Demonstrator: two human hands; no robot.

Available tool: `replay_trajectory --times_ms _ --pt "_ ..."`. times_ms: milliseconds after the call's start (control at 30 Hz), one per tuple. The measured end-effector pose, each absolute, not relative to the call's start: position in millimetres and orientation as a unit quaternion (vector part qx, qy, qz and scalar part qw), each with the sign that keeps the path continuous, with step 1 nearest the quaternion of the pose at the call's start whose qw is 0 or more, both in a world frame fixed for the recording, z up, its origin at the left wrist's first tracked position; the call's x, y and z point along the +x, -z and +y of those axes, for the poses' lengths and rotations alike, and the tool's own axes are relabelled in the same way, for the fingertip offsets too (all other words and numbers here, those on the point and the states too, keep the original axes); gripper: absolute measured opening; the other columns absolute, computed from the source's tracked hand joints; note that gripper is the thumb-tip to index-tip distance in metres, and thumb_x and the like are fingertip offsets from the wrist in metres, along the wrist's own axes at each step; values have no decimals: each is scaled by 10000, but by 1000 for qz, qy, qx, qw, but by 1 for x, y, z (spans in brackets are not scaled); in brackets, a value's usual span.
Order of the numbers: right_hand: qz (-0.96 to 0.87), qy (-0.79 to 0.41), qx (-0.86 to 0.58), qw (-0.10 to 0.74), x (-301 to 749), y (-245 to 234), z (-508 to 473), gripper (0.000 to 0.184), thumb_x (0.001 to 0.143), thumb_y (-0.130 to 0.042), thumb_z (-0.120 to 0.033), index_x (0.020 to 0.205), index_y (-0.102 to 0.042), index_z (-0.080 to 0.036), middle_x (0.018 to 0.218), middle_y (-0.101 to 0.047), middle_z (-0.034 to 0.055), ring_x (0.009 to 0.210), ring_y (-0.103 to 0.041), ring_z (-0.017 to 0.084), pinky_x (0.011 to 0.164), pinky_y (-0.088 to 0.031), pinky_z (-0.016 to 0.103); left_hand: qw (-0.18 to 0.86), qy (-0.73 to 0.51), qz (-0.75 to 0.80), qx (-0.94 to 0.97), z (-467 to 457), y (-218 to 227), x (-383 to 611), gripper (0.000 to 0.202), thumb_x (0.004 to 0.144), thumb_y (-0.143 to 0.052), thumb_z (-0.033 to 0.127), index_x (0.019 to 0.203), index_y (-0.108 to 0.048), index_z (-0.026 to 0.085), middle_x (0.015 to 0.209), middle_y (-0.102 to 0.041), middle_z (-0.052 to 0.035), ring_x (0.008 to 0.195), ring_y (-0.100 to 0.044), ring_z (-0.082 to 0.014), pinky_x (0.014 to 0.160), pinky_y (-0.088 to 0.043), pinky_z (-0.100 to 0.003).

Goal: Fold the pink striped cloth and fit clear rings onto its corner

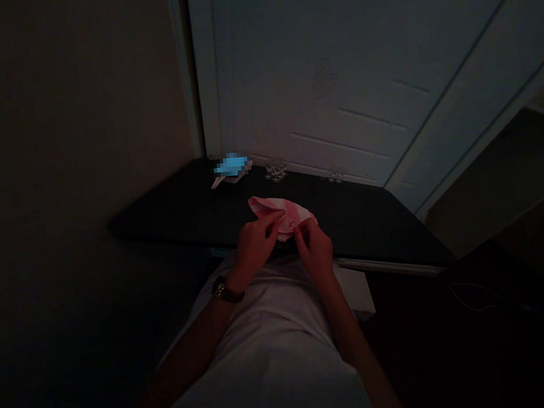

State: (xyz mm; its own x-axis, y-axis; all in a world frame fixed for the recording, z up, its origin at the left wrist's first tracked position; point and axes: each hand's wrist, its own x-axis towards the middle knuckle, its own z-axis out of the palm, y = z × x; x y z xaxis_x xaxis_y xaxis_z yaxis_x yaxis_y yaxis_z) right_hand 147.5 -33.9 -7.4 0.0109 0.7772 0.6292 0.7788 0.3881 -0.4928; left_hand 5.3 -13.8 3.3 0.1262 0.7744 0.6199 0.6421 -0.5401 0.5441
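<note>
Fingers (273,220), left and right, clamp the pink sheet (296,212) over the bench (177,213); tugging in gloom, I risk tearing it.

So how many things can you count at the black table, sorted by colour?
Pink: 1, the crumpled pink sheet, pinched by the left hand and the right hand
Blue: 1, the blurred blue thing at the back
Clear: 2, small glassy clusters, too dim to identify
Total: 4
</note>
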Motion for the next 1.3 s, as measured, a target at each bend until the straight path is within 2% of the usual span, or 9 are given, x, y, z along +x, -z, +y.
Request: replay_trajectory --times_ms 233,600,1033,1300 --pt "-693 -3 -563 451 146 6 -34 209 887 -355 -342 817 -489 -199 702 -572 -3 612 -528 119 582 -357 216 74 -482 473 734 -15 -2 7 332 827 -447 163 1124 -582 220 1099 -645 -17 921 -627 -165 820 -474 -251" --pt "-714 -1 -548 436 149 8 -34 190 888 -360 -320 829 -495 -200 718 -574 -2 627 -527 119 592 -358 214 76 -481 475 733 -15 -2 6 321 825 -456 174 1113 -590 221 1065 -661 -22 892 -635 -168 774 -484 -241" --pt "-696 -4 -556 454 147 8 -32 199 892 -361 -330 812 -486 -197 704 -572 -7 618 -527 114 588 -355 211 75 -481 474 734 -15 -1 7 327 824 -457 169 1121 -585 214 1092 -649 -25 921 -626 -169 816 -472 -247" --pt "-709 -4 -546 446 149 7 -33 209 889 -361 -338 814 -496 -197 705 -568 -6 616 -521 113 587 -350 210 75 -487 467 734 -15 -1 7 318 833 -446 176 1116 -586 214 1081 -653 -20 892 -631 -164 777 -476 -239"
